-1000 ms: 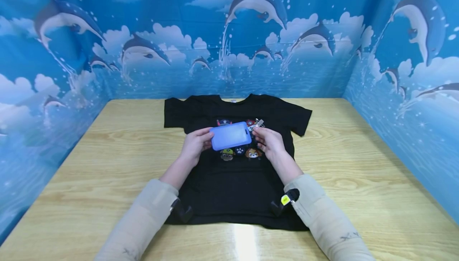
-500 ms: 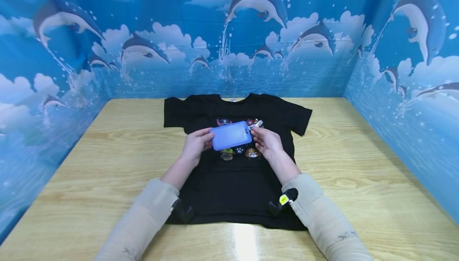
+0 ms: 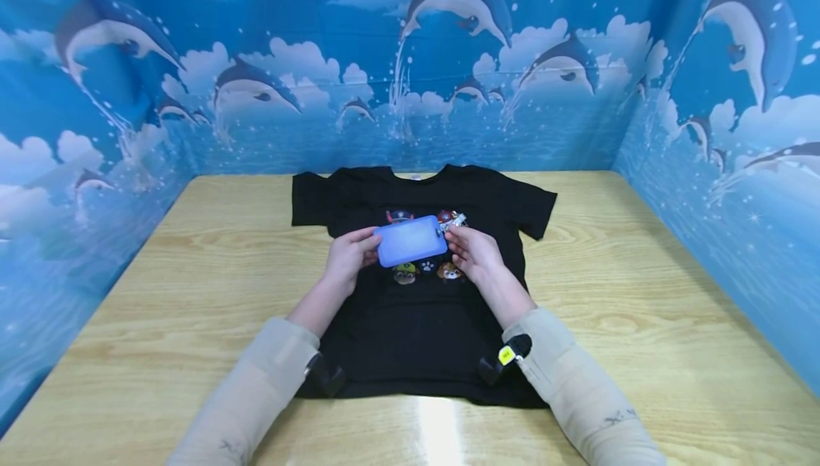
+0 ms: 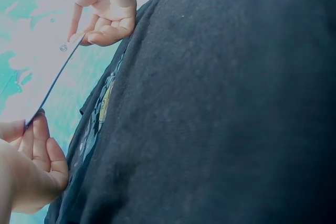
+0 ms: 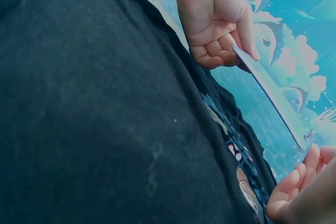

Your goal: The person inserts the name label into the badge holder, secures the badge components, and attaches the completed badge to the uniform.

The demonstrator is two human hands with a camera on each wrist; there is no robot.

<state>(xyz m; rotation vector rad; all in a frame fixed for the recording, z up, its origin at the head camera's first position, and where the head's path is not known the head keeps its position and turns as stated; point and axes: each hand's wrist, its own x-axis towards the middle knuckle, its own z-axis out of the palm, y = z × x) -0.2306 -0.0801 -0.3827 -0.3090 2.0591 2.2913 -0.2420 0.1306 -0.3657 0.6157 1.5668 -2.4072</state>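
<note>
A translucent blue card holder is held up over a black T-shirt, overlapping its printed chest in the head view. My left hand pinches the holder's left end between thumb and fingers. At the other end, a small silvery clip sits by the slot, and my right hand pinches there with thumb and forefinger. Seen edge-on in the left wrist view, the card holder looks like a thin line between both hands. The right wrist view shows the holder tilted, the left hand on its upper end.
The T-shirt lies spread on a light wood-grain table, neck toward the back. Cartoon dog faces decorate its chest. Around the table's back and sides hangs a blue dolphin-print curtain. Black wrist cameras sit under both sleeves.
The right hand has shifted slightly left, toward the holder, and the clip has tilted with it. The left hand and the holder have barely moved.
</note>
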